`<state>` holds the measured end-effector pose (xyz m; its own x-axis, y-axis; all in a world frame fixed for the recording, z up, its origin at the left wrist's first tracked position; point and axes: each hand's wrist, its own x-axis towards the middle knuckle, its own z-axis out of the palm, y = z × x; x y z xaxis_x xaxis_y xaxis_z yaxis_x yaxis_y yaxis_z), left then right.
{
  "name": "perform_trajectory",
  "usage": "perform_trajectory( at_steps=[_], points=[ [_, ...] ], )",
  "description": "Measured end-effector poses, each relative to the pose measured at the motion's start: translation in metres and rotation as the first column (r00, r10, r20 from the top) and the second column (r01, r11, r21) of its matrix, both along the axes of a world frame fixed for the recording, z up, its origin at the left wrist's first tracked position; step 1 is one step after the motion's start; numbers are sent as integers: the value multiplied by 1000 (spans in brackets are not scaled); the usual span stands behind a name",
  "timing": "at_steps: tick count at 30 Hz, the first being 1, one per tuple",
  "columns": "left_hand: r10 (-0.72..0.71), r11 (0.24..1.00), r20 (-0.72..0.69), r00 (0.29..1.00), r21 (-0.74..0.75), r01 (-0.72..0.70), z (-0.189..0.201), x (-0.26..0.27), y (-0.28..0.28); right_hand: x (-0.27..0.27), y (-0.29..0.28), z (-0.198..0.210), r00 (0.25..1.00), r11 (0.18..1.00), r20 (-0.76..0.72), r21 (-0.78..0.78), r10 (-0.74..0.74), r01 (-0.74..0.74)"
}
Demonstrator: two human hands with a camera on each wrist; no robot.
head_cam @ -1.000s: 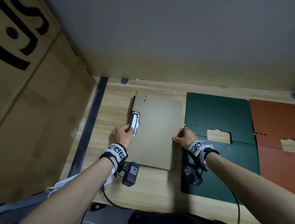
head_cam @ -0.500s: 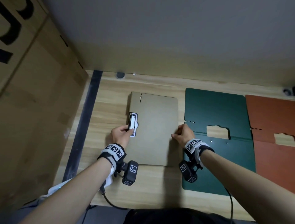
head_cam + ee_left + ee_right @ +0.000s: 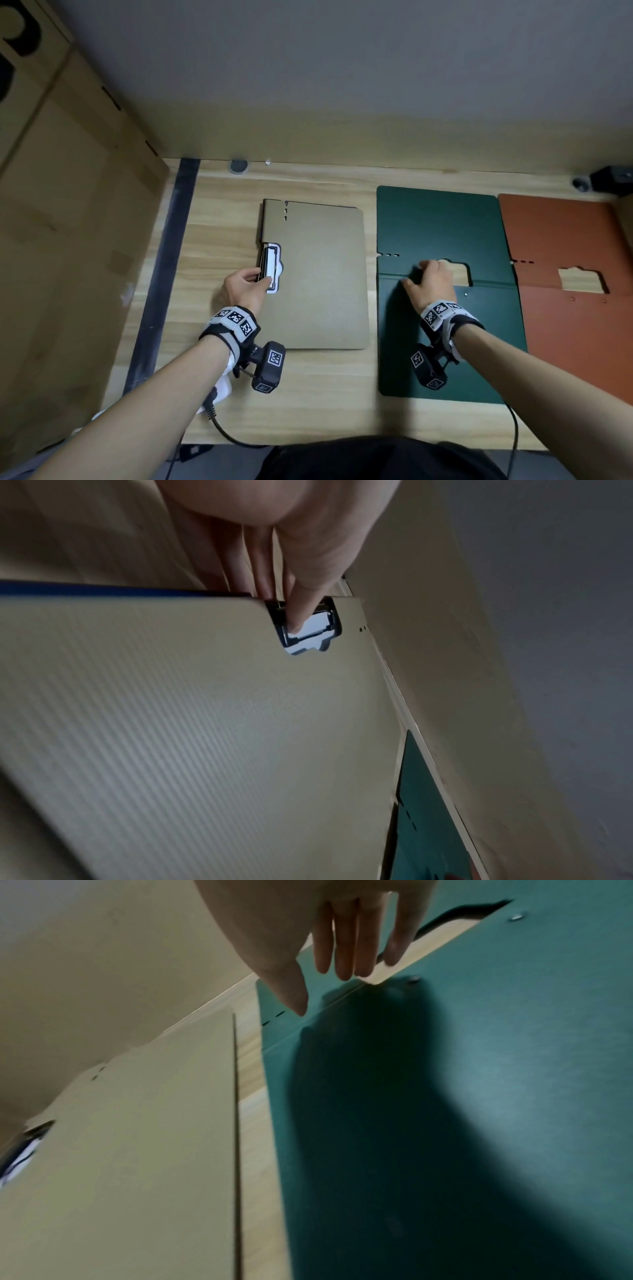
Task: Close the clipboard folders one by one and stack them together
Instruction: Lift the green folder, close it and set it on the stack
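Left hand [image 3: 245,286]: at the left edge of the tan folder [image 3: 318,274], fingers and thumb closed on the clip [image 3: 268,269]. In the left wrist view the thumb [image 3: 301,607] presses down on the clip through the cover cutout, with the other fingers at the folder's edge beside it.

Right hand [image 3: 431,286]: over the fold of the green folder [image 3: 442,226], beside its cutout. In the right wrist view the fingers [image 3: 346,947] are nearly straight and relaxed, gripping nothing; whether the tips touch the folder cannot be told.

The tan folder lies closed and flat on the desk [image 3: 329,394], cover up, clip at its left edge. The green folder lies open and flat just to its right, a strip of bare wood between them. The red folder [image 3: 565,240] lies open, right of the green one, edges touching or nearly so, and runs out of frame.

A cardboard box [image 3: 68,240] stands at the desk's left side. A wall runs along the far edge. A round grommet [image 3: 238,166] sits at the far edge behind the tan folder, and a second one [image 3: 580,182] at the far right, next to a small black object [image 3: 613,178].

Count: three folders, one closed, two open. Two grommets. One box.
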<state>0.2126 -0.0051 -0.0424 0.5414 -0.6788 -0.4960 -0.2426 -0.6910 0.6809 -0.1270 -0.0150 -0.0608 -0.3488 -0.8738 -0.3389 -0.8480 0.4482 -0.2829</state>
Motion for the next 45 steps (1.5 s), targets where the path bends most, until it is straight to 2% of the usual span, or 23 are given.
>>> perform_trajectory(
  at_steps=[2,8,11,14,19,24,27,29,30,32,34,37,39,40,42,45],
  points=[
    [-11,1000,16,1000,16,11,2,-1,0,-12,6,0,996,996,-81,83,-35,42],
    [-104,994,141,985,-12,106,9,-9,-6,-15,-2,-4,991,984,-113,158,-66,83],
    [-189,976,228,955,-61,208,19,-18,-6,-13,-8,-12,994,971,-64,218,-86,99],
    [-247,953,202,948,-124,275,24,-28,-5,-15,-3,-14,995,960,1,265,-97,93],
    [-374,898,86,923,-214,384,32,-46,-4,-20,9,9,996,987,75,160,-45,32],
    [-534,800,123,837,-248,547,37,-68,-4,-29,16,43,992,993,82,53,98,-102],
    [-622,703,233,747,-254,664,43,-82,-5,-32,16,61,984,991,110,-3,137,-137],
    [-670,608,343,658,-253,752,50,-93,-6,-35,15,75,972,985,161,-29,173,-170],
    [-694,547,419,585,-221,807,53,-97,-6,-37,14,82,961,980,194,-35,199,-196],
    [-701,417,614,363,-61,907,59,-105,-5,-41,13,100,928,961,251,-42,276,-275],
    [-627,336,764,154,86,938,66,-112,-4,-47,10,119,889,924,267,-16,373,-383],
    [-539,232,841,-54,210,950,83,-122,-7,-55,4,139,827,840,208,44,522,-541],
    [-537,119,827,-166,269,956,92,-130,-8,-64,-1,143,773,777,161,51,614,-627],
    [-537,71,816,-213,296,953,95,-134,-7,-68,-5,144,753,755,134,50,644,-654],
    [-533,43,807,-253,324,945,100,-142,-2,-77,-10,147,733,734,81,24,675,-679],
    [-582,91,783,-218,329,940,113,-158,6,-88,-10,154,745,743,-27,-44,667,-667]
  ],
)
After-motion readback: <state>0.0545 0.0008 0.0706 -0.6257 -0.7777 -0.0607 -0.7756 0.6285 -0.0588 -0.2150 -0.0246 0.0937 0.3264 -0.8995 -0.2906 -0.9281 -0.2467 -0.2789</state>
